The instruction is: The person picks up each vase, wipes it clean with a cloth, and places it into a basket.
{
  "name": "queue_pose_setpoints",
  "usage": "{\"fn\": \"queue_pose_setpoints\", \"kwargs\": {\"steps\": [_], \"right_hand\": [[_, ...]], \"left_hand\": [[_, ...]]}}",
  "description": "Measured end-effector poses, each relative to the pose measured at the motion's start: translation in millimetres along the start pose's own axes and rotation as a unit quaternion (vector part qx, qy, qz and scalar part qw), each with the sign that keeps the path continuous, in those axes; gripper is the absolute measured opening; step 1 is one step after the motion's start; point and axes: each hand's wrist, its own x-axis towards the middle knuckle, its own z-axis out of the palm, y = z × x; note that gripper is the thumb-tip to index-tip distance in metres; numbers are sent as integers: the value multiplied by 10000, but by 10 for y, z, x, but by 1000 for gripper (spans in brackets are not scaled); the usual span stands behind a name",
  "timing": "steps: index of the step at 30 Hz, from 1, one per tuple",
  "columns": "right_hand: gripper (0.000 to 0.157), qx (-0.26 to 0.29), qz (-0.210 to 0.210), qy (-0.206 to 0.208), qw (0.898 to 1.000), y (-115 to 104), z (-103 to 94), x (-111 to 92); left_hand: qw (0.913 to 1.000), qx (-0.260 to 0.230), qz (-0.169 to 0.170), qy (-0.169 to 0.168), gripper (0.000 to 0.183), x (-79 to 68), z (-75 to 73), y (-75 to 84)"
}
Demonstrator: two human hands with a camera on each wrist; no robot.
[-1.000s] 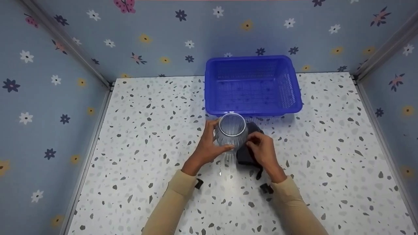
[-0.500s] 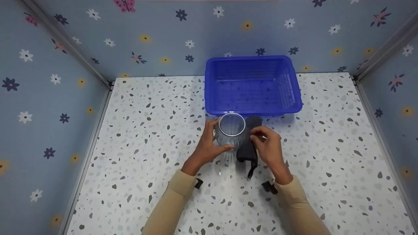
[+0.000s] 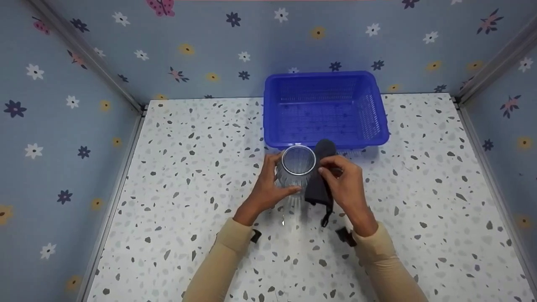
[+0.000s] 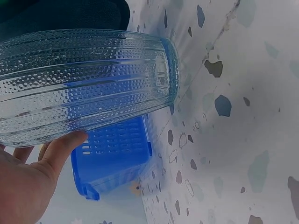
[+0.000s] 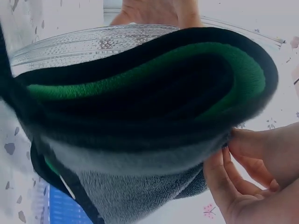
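Observation:
My left hand [image 3: 267, 187] grips a clear ribbed, dimpled glass vase [image 3: 294, 179] from its left side, thumb across the front. The vase stands upright, round mouth facing up. In the left wrist view, the base of the glass vase [image 4: 103, 86] is right at the tabletop. Between thumb and fingers, my right hand [image 3: 347, 184] pinches the edge of a dark grey plush mitt [image 3: 317, 192] pressed along the vase's right side. The right wrist view shows that mitt [image 5: 135, 186] with black trim, green lining inside its opening and a hanging black strap [image 5: 77, 189].
Just beyond the vase, a blue plastic basket [image 3: 268, 109] with slotted sides stands against the flowered back wall [image 3: 218, 37]. Side walls bound the speckled white tabletop [image 3: 188, 147] at left and right.
My right hand has shifted right and slightly away from me, drawing the mitt forward, so its rounded end now overlaps the basket's front rim. The left hand and vase have stayed put.

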Motion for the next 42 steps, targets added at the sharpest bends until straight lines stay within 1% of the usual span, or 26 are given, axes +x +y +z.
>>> {"fn": "queue_pose_setpoints", "kwargs": {"steps": [2,7,9,14,19,23,31,38,42], "right_hand": [[12,73,11,-47,10000,-1,-10,-8],[17,206,81,-190,9996,-25,-32,-24],[17,135,99,-198,9997,-33,-31,-20],[14,-133,113,-162,9997,-31,-32,8],[12,-121,276,-248,9992,-19,-44,20],[13,-123,346,-225,9991,21,-29,6],[13,-185,378,-59,9991,156,29,-59],[15,-365,372,-56,9986,348,115,-134],[15,-471,484,-157,9976,485,185,-166]], "left_hand": [[10000,-41,-10,-2,91,-1,1,5],[10000,53,42,1,93,-7,-2,10],[9999,133,63,8,94,-3,-2,5],[9999,130,37,13,94,9,3,-3],[10000,61,9,12,95,8,5,2],[10000,-15,-6,14,96,7,11,-4],[9997,-193,-114,23,94,0,15,5],[9999,14,121,37,95,-5,8,-15],[10000,10,35,22,95,-6,7,-3]]}}
